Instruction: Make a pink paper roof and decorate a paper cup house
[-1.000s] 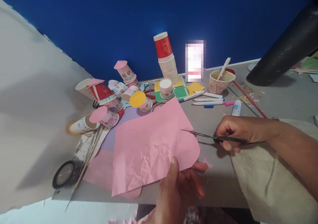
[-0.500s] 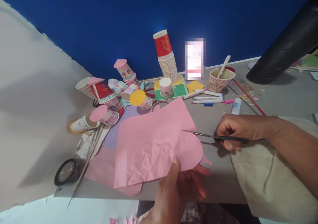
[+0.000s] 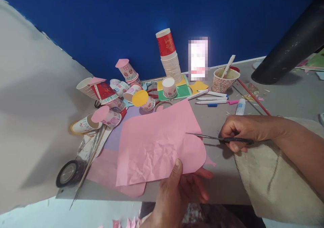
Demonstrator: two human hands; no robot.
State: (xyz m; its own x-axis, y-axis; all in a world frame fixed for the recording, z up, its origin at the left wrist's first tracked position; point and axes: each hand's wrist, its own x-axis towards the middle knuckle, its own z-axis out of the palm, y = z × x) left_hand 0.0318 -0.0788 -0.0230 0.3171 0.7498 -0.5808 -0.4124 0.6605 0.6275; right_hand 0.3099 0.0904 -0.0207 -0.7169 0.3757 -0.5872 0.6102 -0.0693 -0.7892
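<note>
The pink paper (image 3: 157,147) sits at the centre of the frame, crumpled, lifted a little over the desk (image 3: 222,184). The left hand (image 3: 177,191), at lower centre, pinches its near edge, thumb on top and fingers beneath. The right hand (image 3: 240,132), at centre right, is closed around the handles of the scissors (image 3: 210,138); the blades look nearly shut, their tip touching the paper's right edge where a rounded cut curves away. A small pink scrap (image 3: 210,161) lies just beside that curve.

More pink and lilac sheets lie under the paper. Decorated paper cups (image 3: 108,96) crowd the upper left, a cup stack (image 3: 169,57) stands upper centre, markers (image 3: 212,100) lie to its right, and a tape roll (image 3: 68,173) sits lower left.

The risks, as I judge them: held by one edge only, the creased sheet could sag or twist between the blades, so the cut may wander or tear. The left fingers under the paper lie near the cutting line and could be nicked.
</note>
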